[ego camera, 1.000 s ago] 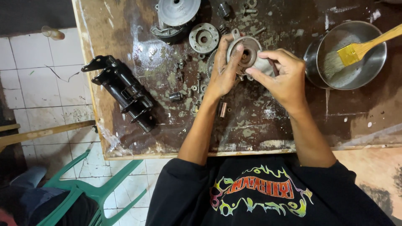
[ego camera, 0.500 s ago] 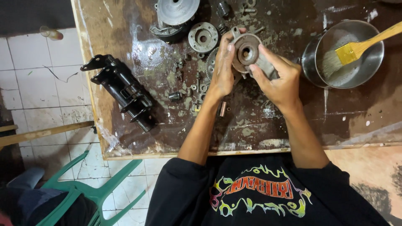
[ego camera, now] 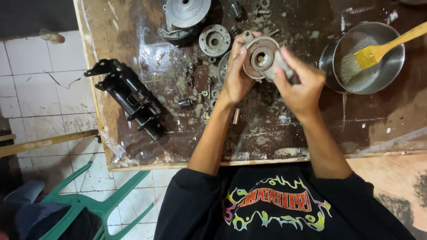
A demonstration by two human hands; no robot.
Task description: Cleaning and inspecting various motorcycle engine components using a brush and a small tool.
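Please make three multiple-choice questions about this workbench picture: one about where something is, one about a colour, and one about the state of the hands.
1. Where does the paintbrush lie?
A. in the metal bowl
B. on the floor
C. on the green chair

2. What colour is the long bracket part on the bench's left side?
A. red
B. black
C. yellow

3. What holds the round metal part?
A. left hand only
B. neither hand
C. both hands

Answers:
1 A, its bristles rest inside the bowl.
2 B, it is black all over.
3 C, the left hand and right hand both grip it above the table.
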